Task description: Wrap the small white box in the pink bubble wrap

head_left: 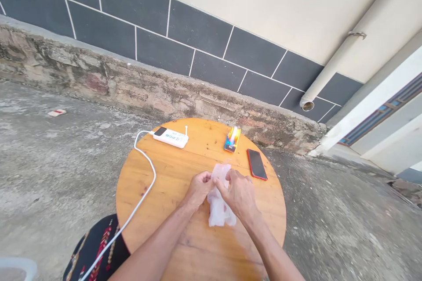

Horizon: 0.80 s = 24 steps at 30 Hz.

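A crumpled piece of translucent white plastic wrap [218, 213] lies on the round wooden table [168, 180], partly covered by my hands. My left hand [199, 189] is closed on its left side, with thumb and fingertips pinched together. From the right, my right hand [241, 192] reaches over the wrap with curled fingers, its thumb meeting the left fingertips on the plastic. Whether anything is inside the wrap, I cannot make out.
Toward the table's far edge are a white power strip [171, 137] with a cable [150, 160] trailing off the left side, a tape dispenser [232, 139] and a red-edged phone [256, 164]. A patterned black fabric [99, 246] is at lower left. Behind runs a stone-based wall [184, 96].
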Each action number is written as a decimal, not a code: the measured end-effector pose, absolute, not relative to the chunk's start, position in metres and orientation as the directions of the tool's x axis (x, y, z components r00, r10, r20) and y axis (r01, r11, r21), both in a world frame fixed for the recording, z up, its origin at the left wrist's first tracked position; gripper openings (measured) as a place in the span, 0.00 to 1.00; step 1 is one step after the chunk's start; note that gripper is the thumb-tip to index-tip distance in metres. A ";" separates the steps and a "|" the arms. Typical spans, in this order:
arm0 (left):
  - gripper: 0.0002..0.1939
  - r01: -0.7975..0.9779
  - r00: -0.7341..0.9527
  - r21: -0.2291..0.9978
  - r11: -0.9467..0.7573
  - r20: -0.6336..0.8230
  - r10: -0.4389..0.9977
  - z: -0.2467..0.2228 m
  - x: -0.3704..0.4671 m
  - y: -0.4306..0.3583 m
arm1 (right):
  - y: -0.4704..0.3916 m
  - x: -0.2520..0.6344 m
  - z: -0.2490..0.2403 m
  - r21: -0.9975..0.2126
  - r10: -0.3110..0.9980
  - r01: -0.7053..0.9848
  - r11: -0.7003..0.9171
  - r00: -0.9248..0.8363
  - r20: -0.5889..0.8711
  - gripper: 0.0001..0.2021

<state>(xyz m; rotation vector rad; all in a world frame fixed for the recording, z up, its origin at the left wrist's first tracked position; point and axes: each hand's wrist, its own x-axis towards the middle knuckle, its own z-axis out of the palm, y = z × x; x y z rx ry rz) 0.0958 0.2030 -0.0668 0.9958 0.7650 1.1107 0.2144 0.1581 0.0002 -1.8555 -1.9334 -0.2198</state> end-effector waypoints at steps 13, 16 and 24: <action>0.18 -0.331 0.228 0.942 0.050 0.028 0.973 -0.066 0.094 0.204 | 0.164 0.273 -0.002 -0.722 0.925 0.673 0.160 0.154 0.349 0.08; 0.18 -0.291 0.178 0.957 0.017 0.037 0.983 -0.067 0.094 0.207 | 0.169 0.286 -0.012 -0.790 0.922 0.592 0.156 0.200 0.332 0.10; 0.15 -0.058 0.177 0.992 -0.115 0.124 0.976 -0.053 0.077 0.203 | 0.173 0.306 -0.046 -0.904 0.929 0.416 0.102 0.284 0.236 0.11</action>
